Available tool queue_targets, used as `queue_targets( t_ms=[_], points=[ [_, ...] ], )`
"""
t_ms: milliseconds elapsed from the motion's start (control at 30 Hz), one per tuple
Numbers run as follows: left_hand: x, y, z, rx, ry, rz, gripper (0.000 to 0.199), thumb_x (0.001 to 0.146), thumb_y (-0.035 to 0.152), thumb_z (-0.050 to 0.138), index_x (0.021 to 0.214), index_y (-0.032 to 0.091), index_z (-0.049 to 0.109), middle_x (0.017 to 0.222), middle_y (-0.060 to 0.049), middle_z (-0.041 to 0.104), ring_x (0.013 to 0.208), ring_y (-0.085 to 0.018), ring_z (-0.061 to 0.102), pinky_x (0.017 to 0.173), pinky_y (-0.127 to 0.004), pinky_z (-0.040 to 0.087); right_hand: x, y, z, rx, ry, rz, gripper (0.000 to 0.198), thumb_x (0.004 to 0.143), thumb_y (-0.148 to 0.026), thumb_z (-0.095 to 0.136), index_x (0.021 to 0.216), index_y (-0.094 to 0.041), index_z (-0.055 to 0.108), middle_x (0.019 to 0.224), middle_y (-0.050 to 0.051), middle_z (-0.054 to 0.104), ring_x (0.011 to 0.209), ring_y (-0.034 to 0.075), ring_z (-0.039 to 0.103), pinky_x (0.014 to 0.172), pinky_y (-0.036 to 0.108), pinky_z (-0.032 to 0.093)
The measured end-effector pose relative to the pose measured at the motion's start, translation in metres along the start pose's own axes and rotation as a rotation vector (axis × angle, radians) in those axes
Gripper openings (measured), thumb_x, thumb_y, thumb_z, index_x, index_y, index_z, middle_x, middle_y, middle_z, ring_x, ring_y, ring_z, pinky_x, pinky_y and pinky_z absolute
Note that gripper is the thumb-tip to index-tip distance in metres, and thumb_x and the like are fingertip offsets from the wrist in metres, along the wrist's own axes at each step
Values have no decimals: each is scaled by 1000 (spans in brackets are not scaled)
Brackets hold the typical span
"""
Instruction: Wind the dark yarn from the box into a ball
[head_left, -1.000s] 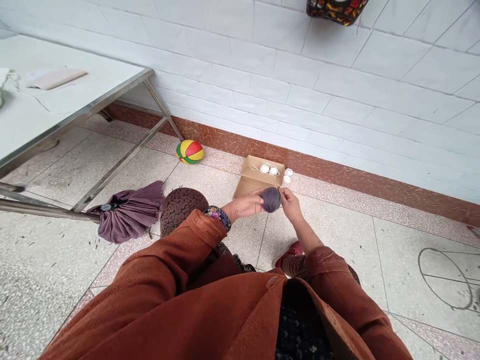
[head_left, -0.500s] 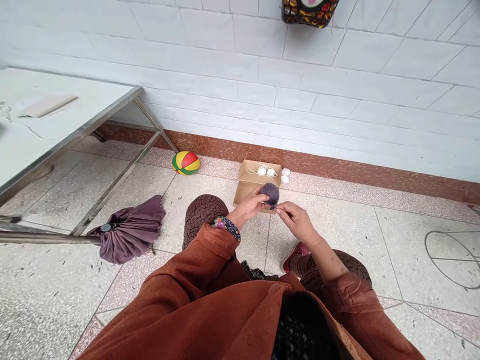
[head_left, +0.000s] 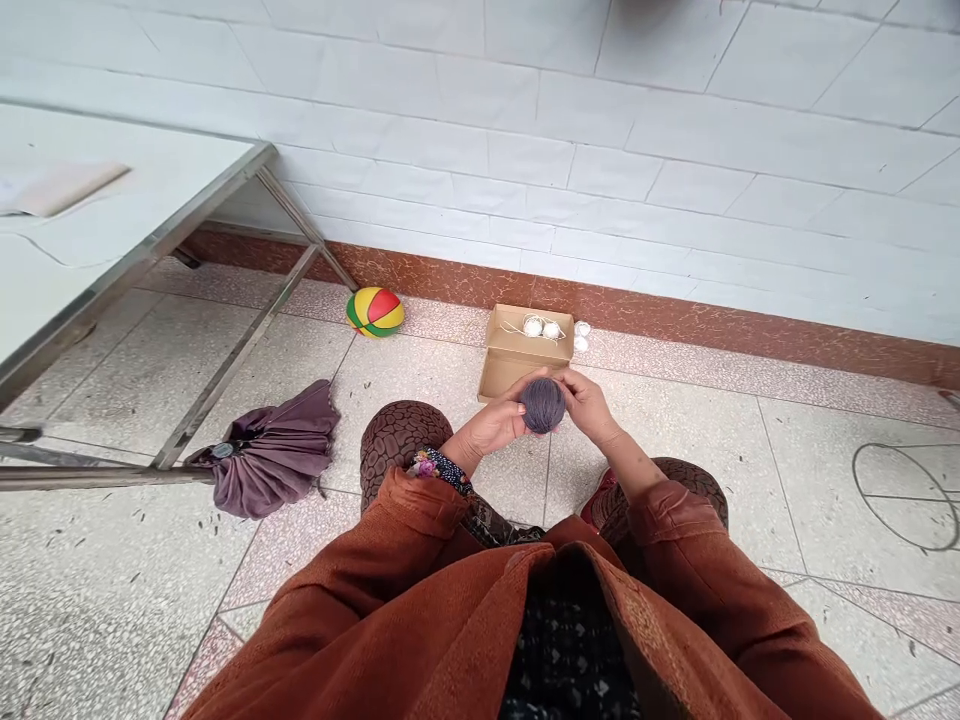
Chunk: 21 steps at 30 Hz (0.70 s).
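Observation:
A dark purple-grey ball of yarn [head_left: 543, 405] is held between my hands, above the floor and just in front of an open cardboard box. My left hand [head_left: 491, 425] grips its left side, thumb on the front and the other fingers partly hidden behind. Against the upper right side of the ball, my right hand [head_left: 589, 405] has its fingers closed in. Whether a strand end sits between those fingers is too small to tell. Behind the hands, the cardboard box [head_left: 499, 375] has two white balls of yarn [head_left: 533, 326] in its far half.
Small white round pieces [head_left: 581, 336] lie right of the box. A multicoloured ball [head_left: 375, 312] rests near a metal-framed table [head_left: 202, 210] at left. A folded purple umbrella [head_left: 277, 450] lies on the floor. A wire ring [head_left: 904, 497] is at far right, and a tiled wall [head_left: 450, 150] stands ahead.
My right hand has moved from the yarn ball's lower edge up to its upper right side. The ball now sits lower and appears turned. The view has tilted down slightly.

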<state>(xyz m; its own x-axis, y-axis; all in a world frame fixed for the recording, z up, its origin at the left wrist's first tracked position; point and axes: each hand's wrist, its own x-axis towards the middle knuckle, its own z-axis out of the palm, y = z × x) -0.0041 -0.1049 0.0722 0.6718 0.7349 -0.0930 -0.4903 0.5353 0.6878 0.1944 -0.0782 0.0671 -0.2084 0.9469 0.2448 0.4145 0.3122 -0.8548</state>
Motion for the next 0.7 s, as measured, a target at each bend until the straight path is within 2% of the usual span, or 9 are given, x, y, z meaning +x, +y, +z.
queue_targets(
  t_ms=[133,267,433,533,633,700],
  points=[
    [-9,-1,-6,-77,17,-40,83,74,31,67,152,25,37,121,-13,67,85,-24,72,65,-28,46,-16,7,22,82,-19,83,24,93,-37,51,84,-21,66,84,4,69,78,18,61,75,30,49],
    [-13,-1,-6,-117,53,-39,80,71,34,68,145,17,45,113,-15,72,87,-27,72,68,-32,48,-29,10,37,123,-6,147,20,89,-36,54,85,-21,67,82,4,69,81,20,63,78,32,51],
    [-28,7,-4,-122,77,27,78,67,28,70,142,18,48,119,-15,69,100,-30,69,78,-36,51,-33,7,52,111,-15,138,21,87,-38,55,79,-23,68,80,4,69,84,22,64,83,36,51],
    [-41,12,-5,-96,76,60,82,67,24,70,145,25,45,128,-11,63,104,-27,66,82,-36,51,-26,-2,45,141,-4,122,24,87,-44,58,82,-23,69,85,5,70,85,22,64,83,37,50],
    [-49,13,-6,-30,80,53,86,68,23,68,149,31,40,131,-7,58,100,-21,64,81,-33,51,-15,-19,22,185,67,144,27,87,-48,61,86,-23,69,85,3,68,81,19,61,78,34,49],
    [-51,11,-4,21,62,13,88,68,23,68,150,33,38,128,-7,59,93,-19,63,79,-30,50,-5,-34,5,202,69,158,29,89,-50,61,87,-23,69,78,1,63,75,18,57,72,31,47]
  ],
)
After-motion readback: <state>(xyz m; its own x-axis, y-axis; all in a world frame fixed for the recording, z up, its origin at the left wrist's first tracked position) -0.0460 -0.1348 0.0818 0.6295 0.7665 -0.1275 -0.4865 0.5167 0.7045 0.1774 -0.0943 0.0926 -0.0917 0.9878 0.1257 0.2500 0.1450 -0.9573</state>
